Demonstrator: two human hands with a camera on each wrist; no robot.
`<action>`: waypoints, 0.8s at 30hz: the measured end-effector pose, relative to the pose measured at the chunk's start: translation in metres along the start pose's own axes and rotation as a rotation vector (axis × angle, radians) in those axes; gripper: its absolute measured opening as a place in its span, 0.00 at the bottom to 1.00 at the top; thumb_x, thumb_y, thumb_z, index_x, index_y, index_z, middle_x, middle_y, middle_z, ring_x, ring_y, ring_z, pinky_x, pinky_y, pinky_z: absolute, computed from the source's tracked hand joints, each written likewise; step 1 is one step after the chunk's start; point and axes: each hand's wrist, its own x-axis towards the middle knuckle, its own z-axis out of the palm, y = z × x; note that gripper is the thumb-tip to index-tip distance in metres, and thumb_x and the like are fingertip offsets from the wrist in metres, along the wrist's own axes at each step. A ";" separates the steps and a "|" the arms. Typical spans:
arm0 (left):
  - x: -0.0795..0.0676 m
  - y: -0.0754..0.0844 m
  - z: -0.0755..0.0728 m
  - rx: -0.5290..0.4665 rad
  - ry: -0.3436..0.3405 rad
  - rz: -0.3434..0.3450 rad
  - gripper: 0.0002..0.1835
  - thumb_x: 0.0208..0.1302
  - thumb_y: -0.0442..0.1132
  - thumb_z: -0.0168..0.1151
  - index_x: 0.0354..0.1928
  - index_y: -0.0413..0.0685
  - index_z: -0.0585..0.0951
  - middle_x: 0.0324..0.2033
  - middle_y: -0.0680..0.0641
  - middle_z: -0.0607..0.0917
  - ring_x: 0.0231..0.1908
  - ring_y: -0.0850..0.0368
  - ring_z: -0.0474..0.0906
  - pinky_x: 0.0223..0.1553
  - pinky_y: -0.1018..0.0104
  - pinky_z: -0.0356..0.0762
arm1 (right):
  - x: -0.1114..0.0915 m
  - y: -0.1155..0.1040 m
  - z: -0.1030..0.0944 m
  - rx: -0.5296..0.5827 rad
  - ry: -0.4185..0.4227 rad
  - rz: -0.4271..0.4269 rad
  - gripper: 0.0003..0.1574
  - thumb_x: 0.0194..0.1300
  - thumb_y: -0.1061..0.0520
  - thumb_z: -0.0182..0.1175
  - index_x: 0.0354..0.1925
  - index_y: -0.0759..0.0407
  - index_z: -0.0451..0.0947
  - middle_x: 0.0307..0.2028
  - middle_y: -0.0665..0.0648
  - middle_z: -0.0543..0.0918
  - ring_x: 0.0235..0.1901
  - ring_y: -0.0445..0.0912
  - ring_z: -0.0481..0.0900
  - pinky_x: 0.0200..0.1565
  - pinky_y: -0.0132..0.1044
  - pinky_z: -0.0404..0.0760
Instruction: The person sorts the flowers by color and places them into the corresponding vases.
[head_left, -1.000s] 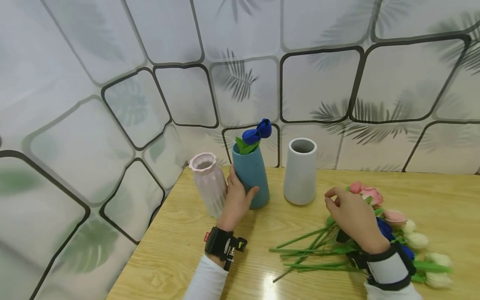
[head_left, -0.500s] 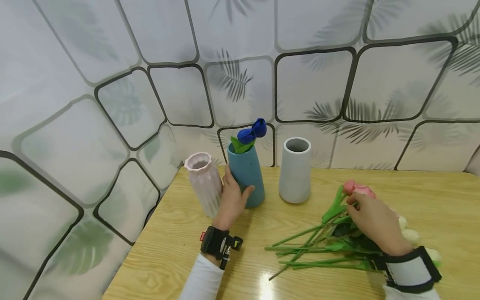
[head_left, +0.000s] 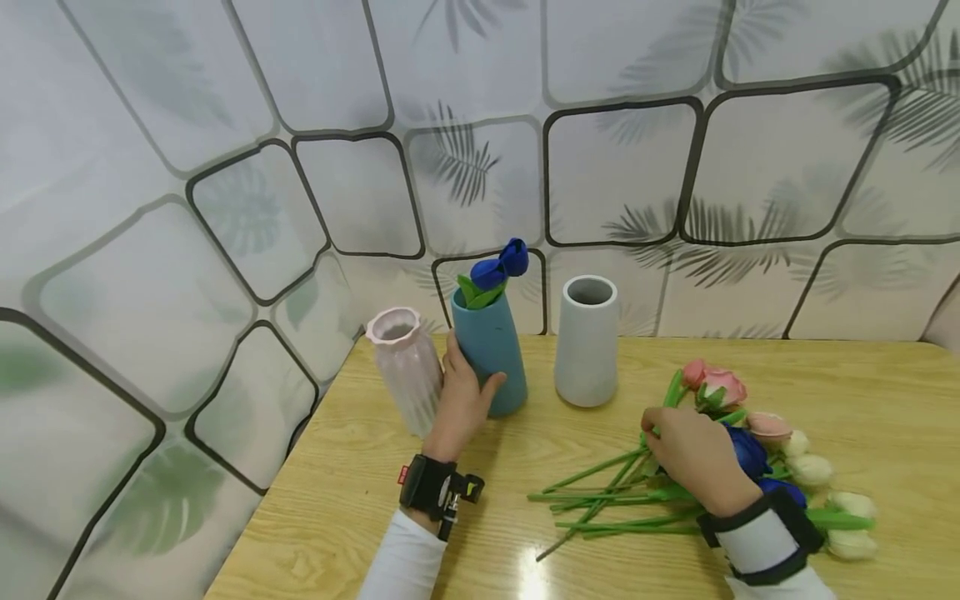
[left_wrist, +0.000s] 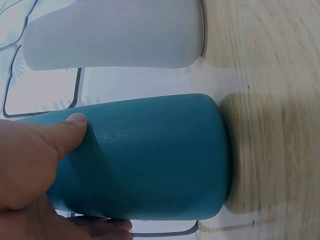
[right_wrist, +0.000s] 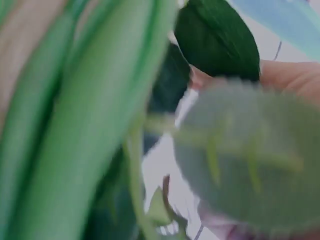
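My left hand [head_left: 462, 406] grips a blue vase [head_left: 491, 354], thumb across its near side and fingers around its left side. Two blue tulips [head_left: 489, 273] with green leaves stand in this vase. The left wrist view shows the thumb pressed on the vase [left_wrist: 150, 160]. At the right, my right hand [head_left: 693, 454] reaches down into a bunch of artificial flowers, fingers bent at the green stems [head_left: 600, 498]. Pink roses [head_left: 722, 388] lie just beyond it. In the right wrist view leaves [right_wrist: 240, 155] cover most of the fingers; I cannot tell whether they pinch a stem.
A pale pink ruffled-rim vase [head_left: 408, 367] stands close left of the blue one. To its right stands a white vase [head_left: 587, 350] with nothing showing at its mouth. White tulips [head_left: 851, 504] and a blue rose [head_left: 746, 452] lie on the wooden table [head_left: 337, 517].
My right hand went right over the flowers, then back left and down to the stems. My left hand keeps its grip on the blue vase. The head view shifted slightly.
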 end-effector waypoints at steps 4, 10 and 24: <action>0.000 -0.001 0.000 0.003 0.003 -0.002 0.52 0.70 0.44 0.62 0.77 0.38 0.35 0.73 0.27 0.50 0.72 0.31 0.53 0.67 0.41 0.61 | 0.002 -0.006 0.009 -0.019 -0.068 -0.041 0.05 0.58 0.62 0.69 0.36 0.58 0.85 0.30 0.55 0.84 0.23 0.48 0.80 0.21 0.44 0.76; 0.001 -0.001 0.001 0.006 0.010 0.007 0.52 0.69 0.43 0.63 0.77 0.37 0.36 0.72 0.26 0.51 0.72 0.32 0.54 0.68 0.41 0.61 | -0.001 -0.008 0.013 -0.036 -0.084 -0.100 0.07 0.53 0.63 0.72 0.33 0.55 0.87 0.30 0.53 0.76 0.22 0.44 0.76 0.21 0.40 0.75; 0.000 0.000 0.000 0.006 0.007 0.004 0.52 0.69 0.42 0.64 0.77 0.38 0.35 0.72 0.26 0.51 0.72 0.31 0.53 0.68 0.40 0.61 | 0.001 -0.012 0.024 -0.042 -0.126 -0.144 0.04 0.56 0.61 0.72 0.31 0.52 0.87 0.28 0.51 0.79 0.26 0.44 0.79 0.25 0.40 0.78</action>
